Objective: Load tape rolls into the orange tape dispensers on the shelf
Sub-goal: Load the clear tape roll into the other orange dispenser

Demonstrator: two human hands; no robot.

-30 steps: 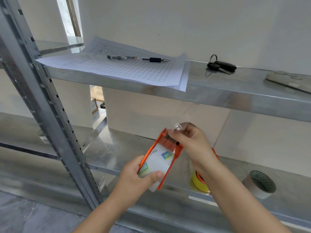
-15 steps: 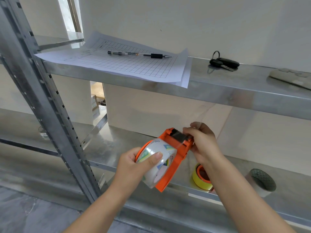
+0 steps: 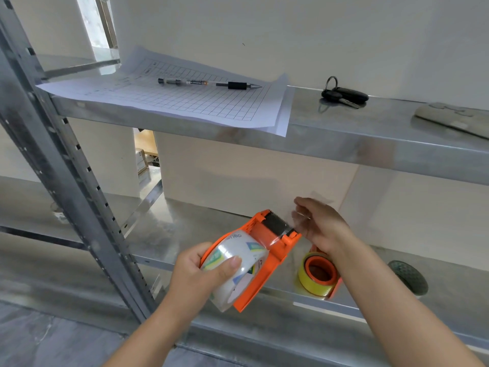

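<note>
My left hand [image 3: 197,276] grips an orange tape dispenser [image 3: 275,250] with a clear tape roll [image 3: 238,263] seated in it, thumb across the roll. The dispenser is held above the middle shelf [image 3: 164,234], its toothed blade end pointing up and right. My right hand [image 3: 320,223] is just right of the blade and pinches a clear strip of tape [image 3: 301,215] that runs from the blade end. A second orange dispenser [image 3: 321,274] with a yellow tape roll [image 3: 308,283] on it stands on the shelf, below my right wrist.
A grey tape roll [image 3: 408,276] lies on the middle shelf at the right. The upper shelf [image 3: 357,144] carries gridded paper sheets [image 3: 180,102], a pen [image 3: 206,83], car keys [image 3: 344,95] and a flat grey object [image 3: 452,119]. A steel upright [image 3: 68,165] slants down the left.
The dispenser has turned so its blade end points up and right. My right hand has moved off the blade to the right, drawing the clear tape end with it.
</note>
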